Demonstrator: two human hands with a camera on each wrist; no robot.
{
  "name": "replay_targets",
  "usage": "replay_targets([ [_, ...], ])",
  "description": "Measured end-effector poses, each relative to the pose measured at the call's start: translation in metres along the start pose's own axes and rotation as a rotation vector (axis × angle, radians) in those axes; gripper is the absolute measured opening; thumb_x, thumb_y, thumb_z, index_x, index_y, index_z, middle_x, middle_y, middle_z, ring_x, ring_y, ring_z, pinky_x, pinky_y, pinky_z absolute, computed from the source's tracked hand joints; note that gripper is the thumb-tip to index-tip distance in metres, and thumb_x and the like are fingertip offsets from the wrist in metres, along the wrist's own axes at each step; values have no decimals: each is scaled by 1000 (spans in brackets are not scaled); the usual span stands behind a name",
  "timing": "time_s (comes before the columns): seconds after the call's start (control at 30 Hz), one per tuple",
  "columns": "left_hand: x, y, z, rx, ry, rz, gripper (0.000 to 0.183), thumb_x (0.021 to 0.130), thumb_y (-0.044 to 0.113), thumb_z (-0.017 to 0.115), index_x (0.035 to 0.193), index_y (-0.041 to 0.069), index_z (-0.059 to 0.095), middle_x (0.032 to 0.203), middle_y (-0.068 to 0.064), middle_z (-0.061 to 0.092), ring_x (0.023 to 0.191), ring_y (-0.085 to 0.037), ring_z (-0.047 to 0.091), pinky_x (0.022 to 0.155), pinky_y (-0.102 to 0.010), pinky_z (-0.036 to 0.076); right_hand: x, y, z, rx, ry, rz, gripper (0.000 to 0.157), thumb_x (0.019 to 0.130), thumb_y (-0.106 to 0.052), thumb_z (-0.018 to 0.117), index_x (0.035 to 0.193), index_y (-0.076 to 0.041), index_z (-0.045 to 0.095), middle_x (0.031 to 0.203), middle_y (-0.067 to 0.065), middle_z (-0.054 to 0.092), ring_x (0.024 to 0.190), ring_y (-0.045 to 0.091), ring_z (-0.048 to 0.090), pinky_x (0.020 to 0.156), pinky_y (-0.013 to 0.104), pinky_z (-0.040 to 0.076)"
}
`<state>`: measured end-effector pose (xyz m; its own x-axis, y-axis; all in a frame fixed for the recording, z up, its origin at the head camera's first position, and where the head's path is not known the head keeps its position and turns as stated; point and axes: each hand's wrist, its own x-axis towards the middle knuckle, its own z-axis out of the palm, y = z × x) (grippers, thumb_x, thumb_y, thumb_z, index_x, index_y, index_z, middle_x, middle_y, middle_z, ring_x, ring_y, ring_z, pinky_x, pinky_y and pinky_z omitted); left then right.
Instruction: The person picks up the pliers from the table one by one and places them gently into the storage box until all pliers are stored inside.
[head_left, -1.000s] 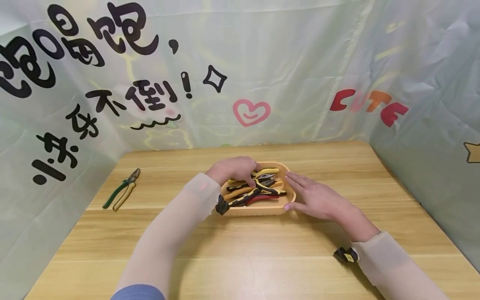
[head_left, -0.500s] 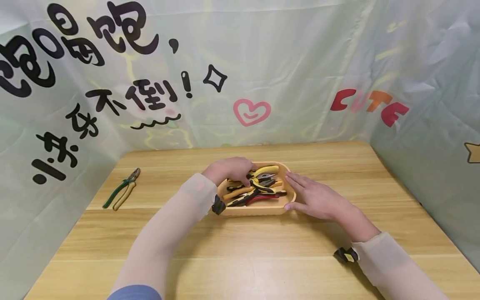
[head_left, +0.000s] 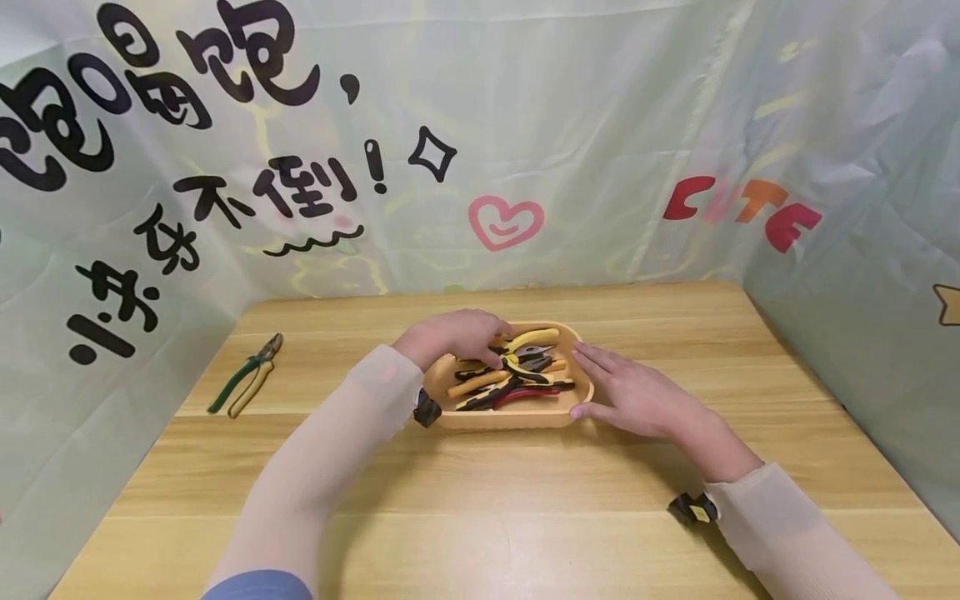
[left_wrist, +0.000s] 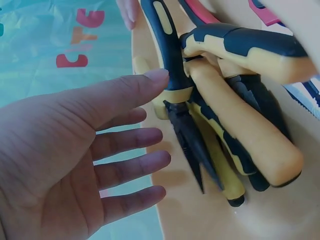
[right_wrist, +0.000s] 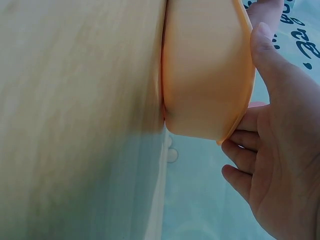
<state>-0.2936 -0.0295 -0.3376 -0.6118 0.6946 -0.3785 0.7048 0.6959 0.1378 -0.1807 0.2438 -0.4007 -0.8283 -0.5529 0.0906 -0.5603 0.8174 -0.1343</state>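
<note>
An orange plastic tray [head_left: 517, 421] full of pliers stands at the middle of the table. Over its left part is my left hand [head_left: 461, 333], fingers extended. In the left wrist view, my left thumb tip comes right up to the handle of black-and-yellow needle-nose pliers [left_wrist: 175, 90], while the other fingers lie apart from them over the tray's edge. My right hand [head_left: 637, 392] rests against the tray's right end, its thumb at the near corner and fingers along the far side. The right wrist view shows that thumb on the tray's rim [right_wrist: 252, 75].
Pliers with one green and one tan handle [head_left: 247, 379] lie alone at the table's left. Red-handled pliers [head_left: 528, 393] sit along the tray's near side. A printed cloth [head_left: 600, 167] walls the wooden table [head_left: 525, 508] at the back and sides.
My left hand has drawn back a little to the left over the tray, uncovering more of the yellow handles. My right hand stays at the tray's end.
</note>
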Motion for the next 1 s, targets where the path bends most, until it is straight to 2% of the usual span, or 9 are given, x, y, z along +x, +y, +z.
replay_targets([
  [0.33, -14, -8, -3, -28, 62, -14, 66, 95, 42, 63, 150, 13, 40, 152, -5, 41, 138, -24, 38, 112, -39, 31, 2, 2, 2, -12, 10, -11, 98, 89, -73, 46, 153, -1, 28, 159, 15, 24, 140, 38, 31, 108, 52, 34],
  [0.7, -30, -30, 3, -57, 206, 31, 61, 96, 40, 63, 145, 6, 47, 144, -11, 49, 132, -28, 45, 109, -41, 36, 2, 1, 1, -7, 11, -9, 98, 89, -72, 46, 153, 0, 28, 159, 16, 25, 140, 37, 31, 108, 52, 34],
  [1.0, -48, -46, 12, -72, 285, 29, 64, 96, 43, 61, 146, 7, 45, 147, -12, 46, 137, -31, 39, 114, -44, 28, 2, 1, 2, 1, 4, -3, 97, 89, -71, 47, 153, -1, 27, 159, 16, 24, 140, 38, 31, 109, 52, 34],
])
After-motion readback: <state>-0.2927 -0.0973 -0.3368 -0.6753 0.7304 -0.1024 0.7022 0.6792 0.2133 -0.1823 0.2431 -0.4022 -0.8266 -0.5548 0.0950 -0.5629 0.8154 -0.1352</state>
